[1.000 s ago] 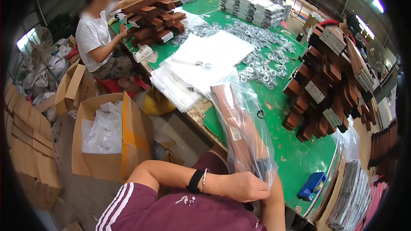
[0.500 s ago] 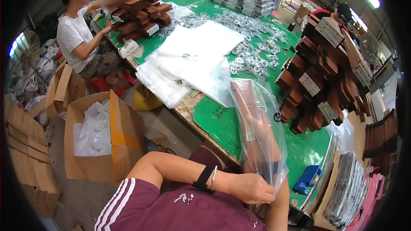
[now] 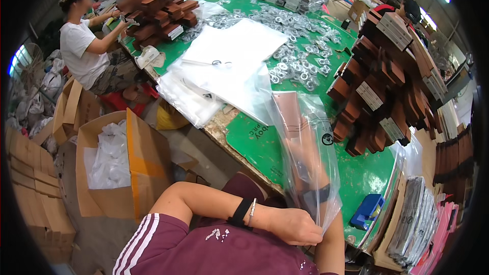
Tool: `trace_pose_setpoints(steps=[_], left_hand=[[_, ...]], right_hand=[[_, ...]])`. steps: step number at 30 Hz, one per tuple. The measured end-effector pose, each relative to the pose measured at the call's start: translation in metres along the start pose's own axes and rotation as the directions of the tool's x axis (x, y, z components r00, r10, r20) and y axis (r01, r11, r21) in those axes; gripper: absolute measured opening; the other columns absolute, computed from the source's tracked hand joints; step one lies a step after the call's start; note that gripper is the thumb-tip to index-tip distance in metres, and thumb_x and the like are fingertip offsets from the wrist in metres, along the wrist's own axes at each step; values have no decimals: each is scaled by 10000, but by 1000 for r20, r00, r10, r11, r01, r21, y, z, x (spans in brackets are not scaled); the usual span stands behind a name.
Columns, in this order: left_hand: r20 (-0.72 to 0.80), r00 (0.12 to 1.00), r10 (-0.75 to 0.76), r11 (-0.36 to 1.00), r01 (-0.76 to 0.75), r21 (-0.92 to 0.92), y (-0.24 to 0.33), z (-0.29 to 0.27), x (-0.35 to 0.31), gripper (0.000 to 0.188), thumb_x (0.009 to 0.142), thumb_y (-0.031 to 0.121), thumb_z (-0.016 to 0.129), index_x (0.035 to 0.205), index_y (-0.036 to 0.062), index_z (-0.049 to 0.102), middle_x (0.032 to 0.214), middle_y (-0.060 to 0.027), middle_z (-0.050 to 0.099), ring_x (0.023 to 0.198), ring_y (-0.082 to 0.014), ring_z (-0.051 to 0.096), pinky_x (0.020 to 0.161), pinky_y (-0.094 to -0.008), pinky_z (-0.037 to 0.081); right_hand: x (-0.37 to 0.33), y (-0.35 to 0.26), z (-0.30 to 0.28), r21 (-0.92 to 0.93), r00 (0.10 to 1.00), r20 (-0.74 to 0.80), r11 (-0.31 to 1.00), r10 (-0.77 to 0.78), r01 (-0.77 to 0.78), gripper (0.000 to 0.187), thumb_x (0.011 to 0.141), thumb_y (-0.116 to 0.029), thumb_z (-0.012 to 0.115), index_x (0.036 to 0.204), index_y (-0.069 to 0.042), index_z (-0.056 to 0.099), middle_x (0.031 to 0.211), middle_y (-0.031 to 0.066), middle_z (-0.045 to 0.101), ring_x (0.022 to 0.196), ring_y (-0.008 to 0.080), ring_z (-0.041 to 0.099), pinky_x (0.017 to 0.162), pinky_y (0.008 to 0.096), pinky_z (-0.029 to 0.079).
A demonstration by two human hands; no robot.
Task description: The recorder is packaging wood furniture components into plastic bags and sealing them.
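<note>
My left hand (image 3: 297, 226), with a black band and a bracelet at the wrist, is closed on the near, open edge of a long clear plastic bag (image 3: 330, 173). My right hand (image 3: 305, 155) reaches inside the bag, its black wristband showing through the film. A flat reddish-brown board (image 3: 288, 114) lies in the far part of the bag, just beyond my right hand. Film and blur hide my right fingers, so their grip on the board is unclear. A stack of clear bags (image 3: 234, 46) lies beyond, on the green table (image 3: 254, 147).
Brown boards (image 3: 377, 81) are piled high at the right, and more (image 3: 163, 12) at the far left. Small bagged rings (image 3: 305, 66) cover the middle. A blue tape dispenser (image 3: 368, 211) stands near the right edge. A carton (image 3: 147, 158) is at left; a co-worker (image 3: 81, 46) sits beyond.
My right hand has gone deeper into the bag along the board, whose near part is now covered. My left hand stays on the bag's edge. The co-worker's hands have risen.
</note>
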State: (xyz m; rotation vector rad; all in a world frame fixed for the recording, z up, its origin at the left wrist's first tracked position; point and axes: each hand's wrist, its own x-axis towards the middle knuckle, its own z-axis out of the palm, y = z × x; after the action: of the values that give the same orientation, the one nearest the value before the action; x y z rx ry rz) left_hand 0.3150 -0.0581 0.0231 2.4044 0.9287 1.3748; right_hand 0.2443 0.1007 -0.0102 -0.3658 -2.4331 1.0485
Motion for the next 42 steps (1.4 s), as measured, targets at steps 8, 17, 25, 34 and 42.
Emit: trace_pose_setpoints(steps=[8,17,25,34,42], left_hand=[[-29,996,-84,992,80,-99,-4,0,-6,141,906,150,618,962,27,576,793,-93,514,646,-264,596,534,-374,475],[-104,985,-135,986,124,-108,-12,-7,-6,138,926,163,611,995,45,588,814,-79,555,657,-263,599,536,-369,478],[-130,974,-184,979,169,-115,-12,-5,-13,139,926,168,614,1004,54,595,818,-74,561,644,-270,598,528,-370,475],[-79,984,-159,986,154,-70,-11,-6,-10,177,920,170,616,1060,63,597,806,-71,524,628,-243,600,530,-367,480],[-23,993,-114,992,113,-54,-19,-21,-11,249,919,251,626,1105,88,603,806,-62,532,636,-244,598,521,-359,481]], right_hand=[[12,15,-12,98,983,38,978,181,-184,422,856,-205,710,1194,16,584,1158,152,646,1091,242,604,954,363,458],[22,99,4,252,970,-141,955,199,-160,287,921,-167,613,1121,38,632,1130,153,664,1040,213,606,915,345,460],[32,60,-14,-191,927,-7,910,374,-369,272,881,-136,651,1090,37,632,1069,127,685,930,248,638,836,369,492],[44,38,-12,534,819,-99,725,565,-435,135,871,-145,678,970,-64,634,914,37,681,692,116,575,562,255,432],[34,-25,-21,642,832,426,528,356,-555,378,898,-164,677,1233,-41,551,969,53,669,729,88,580,595,204,448]])
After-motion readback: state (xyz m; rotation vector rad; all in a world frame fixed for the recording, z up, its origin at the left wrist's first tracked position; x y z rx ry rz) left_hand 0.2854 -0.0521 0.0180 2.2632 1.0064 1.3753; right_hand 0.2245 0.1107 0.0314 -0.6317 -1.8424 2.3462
